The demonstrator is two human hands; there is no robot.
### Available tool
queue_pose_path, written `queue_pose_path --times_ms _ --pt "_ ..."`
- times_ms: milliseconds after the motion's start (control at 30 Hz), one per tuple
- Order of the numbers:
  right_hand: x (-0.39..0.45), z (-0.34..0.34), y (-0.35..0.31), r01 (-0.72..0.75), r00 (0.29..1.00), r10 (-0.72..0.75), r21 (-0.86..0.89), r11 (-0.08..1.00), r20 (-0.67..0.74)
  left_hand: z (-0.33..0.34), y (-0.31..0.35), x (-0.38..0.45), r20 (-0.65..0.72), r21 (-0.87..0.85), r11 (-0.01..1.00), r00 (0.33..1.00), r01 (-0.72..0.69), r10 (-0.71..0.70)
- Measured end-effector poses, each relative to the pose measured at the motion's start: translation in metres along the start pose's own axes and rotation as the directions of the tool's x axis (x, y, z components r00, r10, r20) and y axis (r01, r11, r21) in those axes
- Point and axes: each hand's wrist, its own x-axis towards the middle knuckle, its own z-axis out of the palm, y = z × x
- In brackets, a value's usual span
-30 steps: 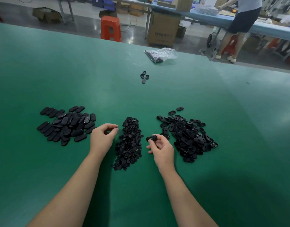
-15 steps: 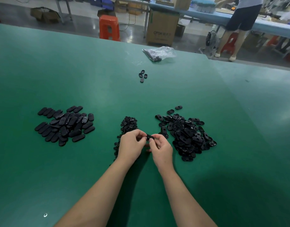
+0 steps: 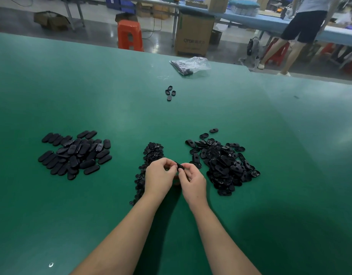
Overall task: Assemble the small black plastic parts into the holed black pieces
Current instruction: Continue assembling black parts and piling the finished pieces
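held piece [image 3: 179, 166]: only a dark sliver shows between the two grips; its shape and any hole are hidden by fingers [image 3: 188, 167].
left hand [image 3: 159, 178]: fingertips curl out of sight; whether a small part sits there cannot be told.
middle heap [image 3: 149, 167]: near part covered by the left hand and wrist; single parts too small to make out.
bag [image 3: 190, 65]: contents blurred.
standing person [image 3: 302, 30]: cut off by the top edge.
worktop [image 3: 250, 225]: runs past the left, right and near edges.

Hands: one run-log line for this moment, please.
hands: left and right together on a black piece | place: above the small-parts pile | fit: not visible
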Motion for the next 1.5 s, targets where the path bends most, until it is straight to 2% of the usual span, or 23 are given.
queue_pose_path --times_ms 100,233,433,700,967,1500 --pt "0.001 0.0 0.003 -0.001 1.0 0.001 0.001 1.0 0.0 0.003 0.001 -0.001 -0.028 -0.014 1.0 1.0 0.014 -0.014" --pt "0.001 -0.002 0.004 -0.017 1.0 0.017 0.048 0.999 0.01 0.003 0.004 0.0 -0.048 0.032 0.999 0.998 -0.041 0.042" --pt "0.001 -0.003 0.002 -0.036 0.999 0.032 0.153 0.988 0.029 -0.006 0.004 0.009 0.074 0.007 1.0 0.997 0.009 -0.009" --pt "-0.001 -0.003 -0.002 -0.017 1.0 0.016 0.148 0.989 0.012 -0.005 0.004 0.01 0.123 0.019 1.0 0.992 0.007 -0.009" --pt "-0.001 -0.004 -0.003 -0.017 1.0 0.014 0.127 0.992 0.02 -0.004 0.003 0.008 0.118 0.016 0.999 0.992 0.035 -0.037" --pt "0.001 -0.004 0.001 -0.003 1.0 0.001 0.095 0.996 0.021 0.001 0.007 0.001 0.063 0.154 0.987 0.997 -0.044 0.035"
